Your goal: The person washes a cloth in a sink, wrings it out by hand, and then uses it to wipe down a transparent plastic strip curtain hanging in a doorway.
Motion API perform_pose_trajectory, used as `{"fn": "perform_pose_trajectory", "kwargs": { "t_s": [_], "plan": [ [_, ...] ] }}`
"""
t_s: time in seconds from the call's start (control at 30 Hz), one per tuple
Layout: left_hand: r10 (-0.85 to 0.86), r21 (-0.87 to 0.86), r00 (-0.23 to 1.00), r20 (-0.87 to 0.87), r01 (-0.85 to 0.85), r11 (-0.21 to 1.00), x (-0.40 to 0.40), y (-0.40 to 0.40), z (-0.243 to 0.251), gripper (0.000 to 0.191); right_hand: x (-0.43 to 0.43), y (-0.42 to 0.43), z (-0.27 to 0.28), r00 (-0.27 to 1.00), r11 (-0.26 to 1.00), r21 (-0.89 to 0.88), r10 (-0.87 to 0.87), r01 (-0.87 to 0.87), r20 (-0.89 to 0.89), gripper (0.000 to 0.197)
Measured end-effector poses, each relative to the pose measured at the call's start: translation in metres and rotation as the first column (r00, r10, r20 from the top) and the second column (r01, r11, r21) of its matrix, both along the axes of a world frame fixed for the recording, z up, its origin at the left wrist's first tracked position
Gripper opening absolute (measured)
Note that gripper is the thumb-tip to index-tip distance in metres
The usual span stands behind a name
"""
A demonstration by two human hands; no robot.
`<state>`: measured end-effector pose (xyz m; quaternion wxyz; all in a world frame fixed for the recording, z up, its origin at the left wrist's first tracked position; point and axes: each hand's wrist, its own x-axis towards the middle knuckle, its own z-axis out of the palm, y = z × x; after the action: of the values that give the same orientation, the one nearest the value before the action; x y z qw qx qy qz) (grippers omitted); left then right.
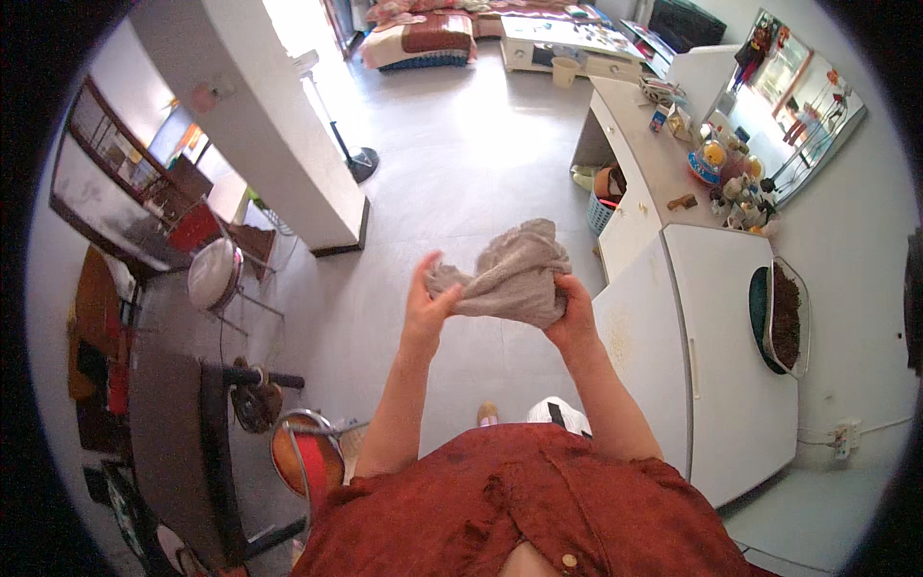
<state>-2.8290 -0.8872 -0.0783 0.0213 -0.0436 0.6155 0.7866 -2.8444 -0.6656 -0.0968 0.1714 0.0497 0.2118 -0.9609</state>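
A crumpled grey-brown cloth (523,278) is stretched between my two hands, held out in front of my body above the floor. My left hand (429,303) grips its narrower, bunched end, with the thumb on top and the fingers raised behind it. At the wider end, my right hand (573,310) clasps the edge, its fingers partly hidden by the fabric. The cloth's middle sags in folds, and its far side bulges upward.
A white fridge (735,346) stands close on my right, beside a cluttered dressing table (642,144) with a mirror. To the left are a square pillar (288,144), a round stool (216,274), a dark table (169,433) and an orange-seated chair (306,454). A low cabinet (519,54) stands far ahead.
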Motion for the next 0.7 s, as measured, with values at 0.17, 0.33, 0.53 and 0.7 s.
{"fn": "perform_pose_trajectory", "kwargs": {
  "t_s": [0.17,0.33,0.53,0.7],
  "plan": [
    [-0.125,-0.574,0.977,-0.173,0.003,0.819,-0.112,0.006,-0.063,0.059,-0.108,-0.005,-0.01,0.998,0.999,-0.021,0.027,-0.026,0.048,0.04],
    [-0.254,0.097,0.967,-0.034,0.257,0.962,-0.227,0.016,-0.065,0.059,-0.232,-0.022,-0.009,0.981,0.978,0.101,0.189,-0.183,-0.053,0.045],
    [-0.171,0.359,0.985,-0.011,0.164,0.919,-0.344,-0.02,-0.05,0.059,-0.401,-0.055,0.013,0.887,0.865,0.39,0.416,-0.317,-0.201,0.044],
    [-0.075,0.18,0.993,0.096,0.056,0.982,-0.424,-0.051,-0.041,0.049,-0.504,-0.085,-0.005,0.853,0.687,0.702,0.468,-0.185,-0.233,0.041]
  ]
}}
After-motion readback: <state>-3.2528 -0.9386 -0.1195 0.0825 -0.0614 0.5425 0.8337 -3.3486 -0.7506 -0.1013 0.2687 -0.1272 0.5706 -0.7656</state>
